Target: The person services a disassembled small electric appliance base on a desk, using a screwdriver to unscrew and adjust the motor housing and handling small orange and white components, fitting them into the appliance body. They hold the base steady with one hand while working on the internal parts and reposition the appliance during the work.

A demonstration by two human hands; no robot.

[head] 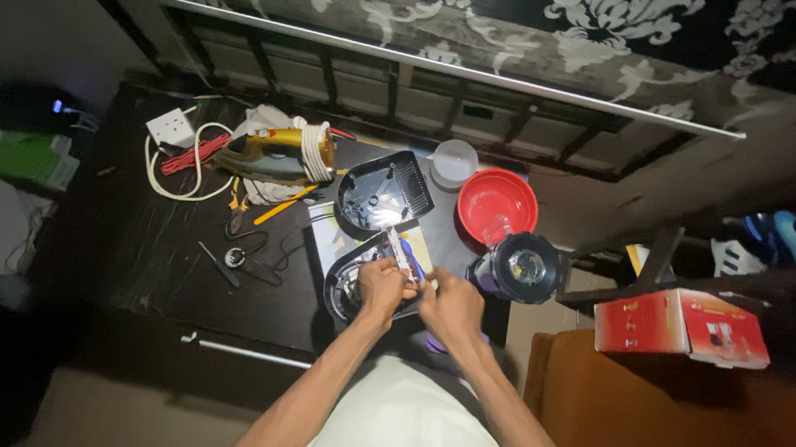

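The worktop (134, 252) was a dark, glossy slab with faint pale streaks, wide and rectangular. Both forearms reached up from the bottom edge, bare and converging, elbows spread and wrists nearly meeting above its near edge.

The left hand (381, 288) was knuckles-up, its fingers curled closed around the near end of a small part (403, 250), a narrow strip that looked white and blue with a bright sheen. The right hand (450, 306) sat just beside it, touching, fingers bent in toward the same part; whether they pinched it could not be told. The part lay over a black plastic shell (347, 290), rounded and hollow, at the worktop's near edge, with a pale printed sheet (327, 233) under it.

Beyond lay a second black shell (386, 193), smooth, shiny and tray-like. Right of it stood a round red bowl (497, 202), a dark blender jar (521, 268) with a circular mouth, and a small translucent white cup (454, 162). To the left rested a gold iron (277, 154) wound with white cord, a yellow screwdriver (285, 204) and a white plug (170, 126). A red cardboard box (680, 325) sat far right.
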